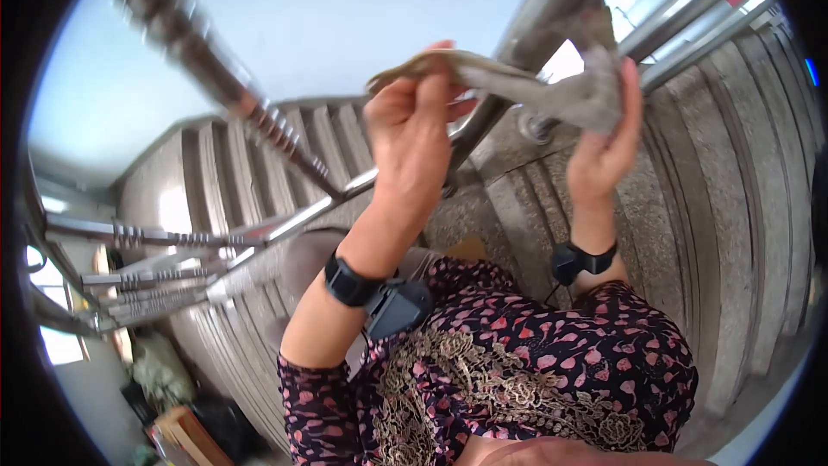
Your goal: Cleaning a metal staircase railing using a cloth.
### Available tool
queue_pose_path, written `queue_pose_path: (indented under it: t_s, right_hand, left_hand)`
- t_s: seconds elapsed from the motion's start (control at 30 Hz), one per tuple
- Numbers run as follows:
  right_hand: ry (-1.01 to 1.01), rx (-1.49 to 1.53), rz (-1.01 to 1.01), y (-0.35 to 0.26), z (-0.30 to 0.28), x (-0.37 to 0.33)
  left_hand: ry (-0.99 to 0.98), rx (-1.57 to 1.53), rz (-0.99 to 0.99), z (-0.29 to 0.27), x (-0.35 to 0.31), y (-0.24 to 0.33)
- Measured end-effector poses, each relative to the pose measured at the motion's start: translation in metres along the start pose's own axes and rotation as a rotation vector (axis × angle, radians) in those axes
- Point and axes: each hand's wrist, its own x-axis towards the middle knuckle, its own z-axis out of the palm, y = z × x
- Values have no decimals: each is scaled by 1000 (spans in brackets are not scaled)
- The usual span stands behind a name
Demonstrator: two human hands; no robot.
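A long grey cloth (552, 97) stretches between my two hands across a thick metal rail (556, 0) of the staircase. My left hand (407, 142) pinches one end of the cloth between thumb and fingers, left of the rail. On the rail's right side, my right hand (604, 160) has the other part of the cloth bunched against its palm and fingers. Motion blurs the cloth and fingertips, and I cannot tell whether the cloth goes fully round the rail. Dark bands with small devices (397, 306) sit on both my forearms.
Stone stairs (707, 164) descend on the right, with more steps (250, 155) beyond the rail at left. Ringed metal balusters (198, 52) cross the left side. Down at the lower left lie a pale sack (159, 367) and a wooden board (190, 436).
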Motion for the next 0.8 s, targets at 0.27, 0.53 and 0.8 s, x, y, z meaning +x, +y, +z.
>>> queue_pose_path:
  t_s: [0.27, 0.53, 0.8]
  right_hand:
    - [-205, 335, 391, 5, 56, -25]
    - [-407, 118, 474, 25, 58, -101]
    - [-396, 91, 560, 21, 68, -100]
  left_hand:
    - [-174, 416, 158, -4, 16, -38]
    - [-485, 1038, 30, -52, 28, -68]
    - [-684, 420, -165, -76, 37, -86]
